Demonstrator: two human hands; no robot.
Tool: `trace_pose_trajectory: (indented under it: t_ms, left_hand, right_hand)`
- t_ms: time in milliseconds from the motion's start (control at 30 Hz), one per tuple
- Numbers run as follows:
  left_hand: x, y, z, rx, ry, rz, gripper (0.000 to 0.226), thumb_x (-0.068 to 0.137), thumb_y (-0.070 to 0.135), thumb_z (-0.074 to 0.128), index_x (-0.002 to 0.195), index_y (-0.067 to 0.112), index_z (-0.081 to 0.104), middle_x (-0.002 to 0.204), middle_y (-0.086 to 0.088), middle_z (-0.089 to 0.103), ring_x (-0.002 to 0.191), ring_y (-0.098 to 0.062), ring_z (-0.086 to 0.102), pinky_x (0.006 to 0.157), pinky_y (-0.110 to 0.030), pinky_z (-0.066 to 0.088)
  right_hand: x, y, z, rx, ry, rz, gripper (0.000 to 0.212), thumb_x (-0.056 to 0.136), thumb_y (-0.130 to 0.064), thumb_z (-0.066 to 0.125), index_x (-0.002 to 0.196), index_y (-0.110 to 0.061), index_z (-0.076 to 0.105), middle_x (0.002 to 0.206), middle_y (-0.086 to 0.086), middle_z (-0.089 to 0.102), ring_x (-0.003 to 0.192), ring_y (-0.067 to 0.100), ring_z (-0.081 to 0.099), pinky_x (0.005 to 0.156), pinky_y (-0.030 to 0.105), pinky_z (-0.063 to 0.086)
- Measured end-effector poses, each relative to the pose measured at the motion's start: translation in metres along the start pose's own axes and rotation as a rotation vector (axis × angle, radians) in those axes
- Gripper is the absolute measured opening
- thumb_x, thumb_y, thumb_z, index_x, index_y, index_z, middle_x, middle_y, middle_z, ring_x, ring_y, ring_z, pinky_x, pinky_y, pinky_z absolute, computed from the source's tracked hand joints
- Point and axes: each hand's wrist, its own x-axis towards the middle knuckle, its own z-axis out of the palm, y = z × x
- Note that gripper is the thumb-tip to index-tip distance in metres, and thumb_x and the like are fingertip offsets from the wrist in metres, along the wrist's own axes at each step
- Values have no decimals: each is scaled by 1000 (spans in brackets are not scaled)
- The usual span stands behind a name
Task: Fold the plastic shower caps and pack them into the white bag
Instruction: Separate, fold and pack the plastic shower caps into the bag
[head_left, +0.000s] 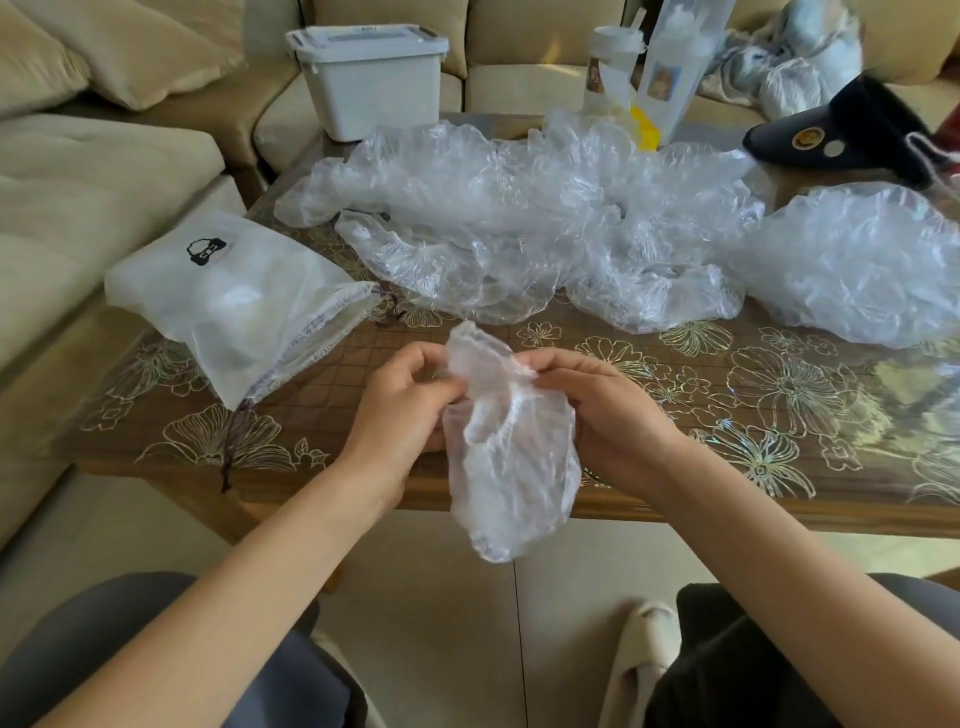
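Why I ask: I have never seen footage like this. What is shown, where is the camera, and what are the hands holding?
There is no machine here: a person works with bare hands, and the single picture comes from a camera worn on their head, looking forward and down. That is why you see both forearms reaching in from below. The left hand and the right hand both pinch the top of one clear shower cap, which hangs between them over the near edge of the table. On the table, to the left, lies the white bag with a drawstring and a black logo; it looks partly filled. Further back and to the right lies a loose pile of caps not yet folded. A lidded white box stands behind, by a beige sofa.
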Motion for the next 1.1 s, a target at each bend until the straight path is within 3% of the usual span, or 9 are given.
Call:
trace_pose_trajectory:
  t_ms: [167, 267, 400, 567, 667, 800, 900, 1034, 1100]
  left_hand:
    - [0, 12, -4, -378, -174, -262, 35, 96, 33, 35, 99, 6, 56, 67, -7, 65, 56, -18, 62, 54, -26, 51]
    - [2, 15, -11, -243, -407, -345, 65, 86, 60, 40, 109, 2, 59, 78, -10, 63, 62, -19, 62, 54, -28, 52]
    - [1, 14, -12, -106, -603, -300, 52, 80, 49, 55, 116, 13, 62, 96, -8, 67, 83, -22, 63, 71, -35, 53]
    - [-1, 15, -13, -63, -548, -316, 20, 70, 11, 69, 88, 8, 62, 69, -3, 67, 58, -12, 64, 49, -22, 53]
    - [3, 16, -17, -106, -452, -297, 10, 74, 11, 58, 83, 8, 62, 68, -3, 67, 58, -11, 64, 51, -21, 54]
    - [7, 15, -19, -202, -332, -275, 16, 86, 9, 53, 97, 6, 63, 77, -5, 70, 66, -15, 65, 58, -25, 55]
    - [4, 15, -17, -214, -288, -277, 15, 94, 7, 47, 95, 6, 62, 68, -3, 69, 57, -11, 65, 48, -21, 53]
    - [3, 10, -13, -103, -209, -194, 12, 93, 7, 51, 95, 9, 63, 76, -5, 71, 63, -12, 67, 51, -23, 52]
    - [3, 6, -12, 29, -147, -75, 13, 93, 9, 53, 97, 15, 64, 85, -2, 73, 74, -11, 68, 63, -25, 52]
  right_hand:
    - [-2, -1, -1, -161, 97, -82, 43, 92, 10, 35, 63, -11, 58, 55, -3, 54, 44, 6, 45, 37, 14, 33]
    - [-2, -1, -4, -297, 114, -185, 52, 91, 11, 34, 58, -19, 61, 57, -3, 52, 52, 9, 42, 44, 16, 30]
    - [-6, -3, -6, -478, 98, -331, 46, 89, 15, 33, 64, -13, 60, 57, -14, 54, 53, 2, 43, 49, 12, 32]
    - [-11, -9, -5, -493, 62, -316, 44, 91, 12, 36, 77, -15, 67, 69, -13, 64, 59, 4, 50, 54, 17, 39]
    - [-19, -18, -8, -429, 70, -336, 43, 84, 6, 54, 116, -23, 58, 105, 0, 62, 84, 8, 60, 71, 22, 51]
    - [-31, -2, -6, -1264, 110, -781, 76, 71, -7, 58, 141, -19, 31, 139, 7, 33, 130, 19, 36, 111, 30, 28]
    - [-31, 20, 0, -1658, 59, -990, 62, 77, -18, 68, 132, -19, 38, 139, 7, 34, 129, 24, 33, 109, 32, 19]
    - [-28, 20, 2, -1497, 64, -1025, 17, 78, -20, 65, 95, -18, 64, 103, -5, 63, 105, 16, 49, 93, 29, 25]
    - [-27, 17, 3, -1403, 90, -892, 17, 80, -34, 59, 83, -19, 68, 88, -11, 64, 94, 11, 48, 85, 27, 25]
